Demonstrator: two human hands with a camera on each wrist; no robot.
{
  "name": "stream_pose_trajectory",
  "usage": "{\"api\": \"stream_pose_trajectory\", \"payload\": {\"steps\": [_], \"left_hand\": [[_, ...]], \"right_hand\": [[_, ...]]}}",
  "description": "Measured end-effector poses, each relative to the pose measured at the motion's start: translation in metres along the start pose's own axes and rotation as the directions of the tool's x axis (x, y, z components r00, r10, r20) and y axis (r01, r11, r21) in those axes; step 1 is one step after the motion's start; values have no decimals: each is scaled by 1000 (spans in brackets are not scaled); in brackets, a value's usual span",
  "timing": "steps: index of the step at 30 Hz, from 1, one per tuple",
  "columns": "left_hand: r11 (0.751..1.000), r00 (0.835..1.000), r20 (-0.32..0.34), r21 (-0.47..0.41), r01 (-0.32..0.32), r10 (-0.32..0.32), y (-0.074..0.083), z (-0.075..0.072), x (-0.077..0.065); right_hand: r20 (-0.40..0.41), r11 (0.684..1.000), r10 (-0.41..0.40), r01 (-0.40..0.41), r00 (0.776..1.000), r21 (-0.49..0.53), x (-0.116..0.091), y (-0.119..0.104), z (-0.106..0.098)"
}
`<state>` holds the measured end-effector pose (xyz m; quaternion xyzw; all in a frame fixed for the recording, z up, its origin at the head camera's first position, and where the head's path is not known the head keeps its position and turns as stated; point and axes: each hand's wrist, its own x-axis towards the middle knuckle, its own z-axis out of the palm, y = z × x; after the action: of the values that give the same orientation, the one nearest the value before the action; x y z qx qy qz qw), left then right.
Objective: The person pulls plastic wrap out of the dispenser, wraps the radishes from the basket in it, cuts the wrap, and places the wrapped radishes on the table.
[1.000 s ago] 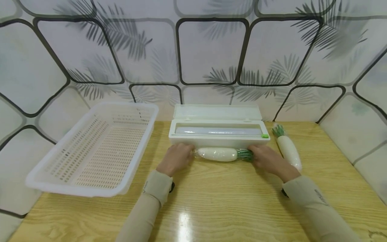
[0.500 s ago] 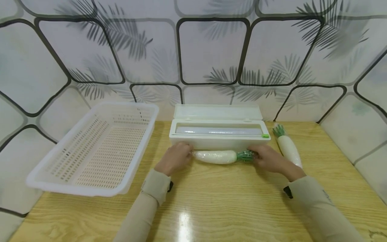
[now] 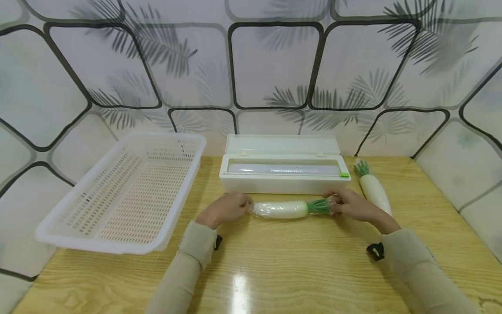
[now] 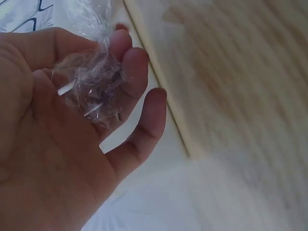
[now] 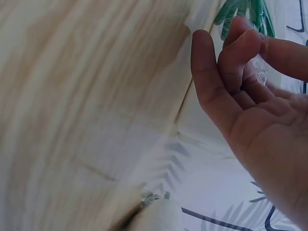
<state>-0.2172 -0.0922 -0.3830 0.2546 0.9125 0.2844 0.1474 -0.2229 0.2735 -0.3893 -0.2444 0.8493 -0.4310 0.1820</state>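
A white radish (image 3: pixel 283 209) with green leaf stubs, wrapped in clear plastic film, lies crosswise between the two hands. My left hand (image 3: pixel 226 208) pinches the gathered film at its left end; in the left wrist view the crumpled film (image 4: pixel 98 89) sits between thumb and curled fingers. At the leafy end, my right hand (image 3: pixel 354 206) pinches the film beside the green stubs (image 5: pixel 260 14). Right behind the radish stands a white cling film dispenser (image 3: pixel 284 185), its lid raised and a roll of film (image 3: pixel 282 169) inside.
A second white radish (image 3: pixel 374 192) lies at the right, close to the right hand and forearm. A white perforated basket (image 3: pixel 161 235) stands at the left. A patterned wall covering (image 3: pixel 274 65) rises behind the wooden table (image 3: pixel 298 270).
Both hands have drawn the wrapped radish a little toward me, away from the dispenser. The right wrist has turned slightly. Basket, dispenser and second radish stay put.
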Motion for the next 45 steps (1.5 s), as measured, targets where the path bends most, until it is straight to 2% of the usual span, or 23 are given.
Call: {"api": "stream_pose_trajectory", "payload": {"steps": [3,5,7,9,12,15,18,20,24,27,33,39,45], "left_hand": [[1000,999,-33,6,18,-18,0,1,-1],[1000,998,-56,17,23,-22,-1,2,-2],[999,996,-85,48,16,-12,-1,2,-3],[993,991,-132,114,-8,23,-2,3,-3],[970,971,-219,242,-37,92,-3,5,-3],[943,941,-308,332,-31,139,-3,7,-2],[941,926,-356,339,5,124,-1,6,-2],[943,926,-364,331,24,104,0,7,-1],[949,942,-328,312,40,68,0,8,0],[962,957,-286,270,30,50,0,8,0],[997,983,-173,49,-57,64,2,9,3],[978,990,-84,-166,-127,114,3,10,3],[967,994,-45,-233,-104,96,11,18,3]], "right_hand": [[-24,998,36,-35,999,58,0,0,1],[-43,998,37,-35,998,57,0,0,2],[-54,999,27,-25,998,35,-1,1,3],[-60,1000,13,-12,998,13,-1,1,3],[-62,1000,-8,7,998,-23,-1,1,3],[-68,998,-22,19,997,-57,0,2,4],[-75,996,-29,23,997,-86,1,2,5],[-77,995,-30,23,997,-97,1,2,6],[-78,993,-46,37,996,-116,2,2,6],[-78,990,-64,53,995,-131,2,1,7],[-84,988,-60,47,995,-146,2,0,7],[-130,987,-52,31,990,-161,0,-2,6],[-146,991,-22,2,989,-133,-6,-5,0]]}}
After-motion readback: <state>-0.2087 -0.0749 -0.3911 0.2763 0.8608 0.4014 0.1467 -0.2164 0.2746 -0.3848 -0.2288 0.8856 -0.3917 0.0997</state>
